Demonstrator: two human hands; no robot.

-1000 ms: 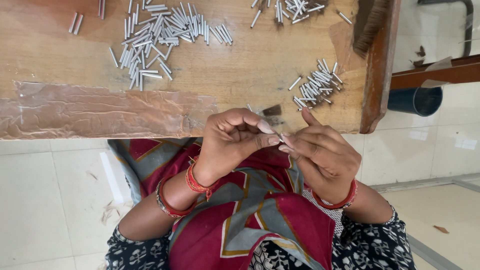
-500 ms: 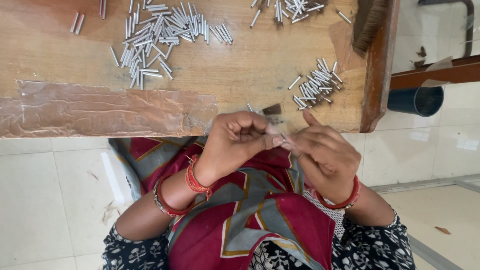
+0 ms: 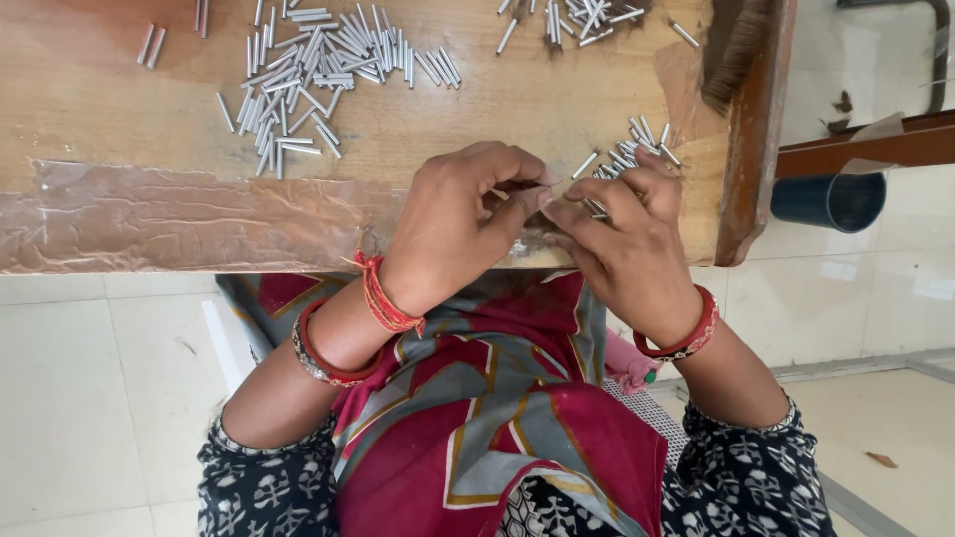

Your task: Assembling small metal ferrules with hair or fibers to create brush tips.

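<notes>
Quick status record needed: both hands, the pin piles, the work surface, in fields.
left hand: fingertips pinched against the right hand's, over the table's near edge; what they grip is too small to tell
right hand: beside the small pile of metal pins
large pile of pins: spread at the table's middle
far pile: at the top edge
wooden table: brown tape along its near edge
dark cup: right of the table

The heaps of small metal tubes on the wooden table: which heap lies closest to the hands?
The small heap near the table's right edge, just beyond the right hand. The large heap and the top heap lie farther away.
</notes>
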